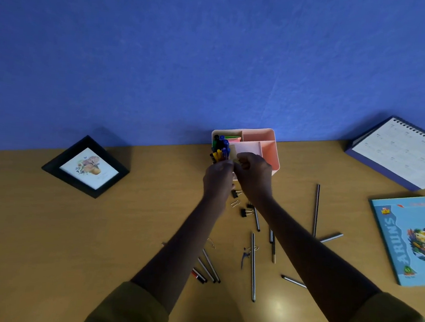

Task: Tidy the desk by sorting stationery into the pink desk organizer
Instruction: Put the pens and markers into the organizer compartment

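Head view. Noted left hand (217,179) curled just below upright pens (221,146), meeting right hand (253,174) at near wall of pink desk organizer (270,150); cannot tell what either grips. Organizer at back of desk (307,165), opening upward, long axis left-right. Release only above a free compartment.

I read "ARUN'S" in big pale letters running up the cover of the blue notebook (403,239), which lies well to the right of the pink desk organizer (270,150). A small yellow "NEW" sits near that cover's top left corner. The desk calendar (400,152), also right of the organizer, carries print too small for me to read.
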Demonstrator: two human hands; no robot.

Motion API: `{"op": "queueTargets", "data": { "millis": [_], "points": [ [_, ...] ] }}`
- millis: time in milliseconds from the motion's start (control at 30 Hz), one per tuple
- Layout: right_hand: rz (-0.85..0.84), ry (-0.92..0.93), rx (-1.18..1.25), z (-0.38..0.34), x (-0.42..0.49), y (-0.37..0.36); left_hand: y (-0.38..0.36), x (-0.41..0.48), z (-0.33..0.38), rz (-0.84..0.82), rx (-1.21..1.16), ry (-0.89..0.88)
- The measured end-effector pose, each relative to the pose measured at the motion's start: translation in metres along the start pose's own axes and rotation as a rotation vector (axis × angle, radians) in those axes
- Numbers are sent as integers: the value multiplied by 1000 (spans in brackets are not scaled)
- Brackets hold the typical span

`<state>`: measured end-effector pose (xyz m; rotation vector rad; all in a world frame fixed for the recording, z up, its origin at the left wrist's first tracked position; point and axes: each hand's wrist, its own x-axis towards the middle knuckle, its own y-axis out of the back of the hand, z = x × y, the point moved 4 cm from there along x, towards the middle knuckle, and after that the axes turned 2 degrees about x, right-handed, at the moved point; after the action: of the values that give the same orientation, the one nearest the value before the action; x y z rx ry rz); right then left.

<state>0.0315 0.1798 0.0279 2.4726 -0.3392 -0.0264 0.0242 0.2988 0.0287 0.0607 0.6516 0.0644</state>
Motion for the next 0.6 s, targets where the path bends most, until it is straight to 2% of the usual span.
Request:
{"op": "queueTargets", "data": {
  "millis": [600],
  "points": [
    [-71,-13,-1,3,9,-9,15,0,-12,18,8,-32]
  ]
}}
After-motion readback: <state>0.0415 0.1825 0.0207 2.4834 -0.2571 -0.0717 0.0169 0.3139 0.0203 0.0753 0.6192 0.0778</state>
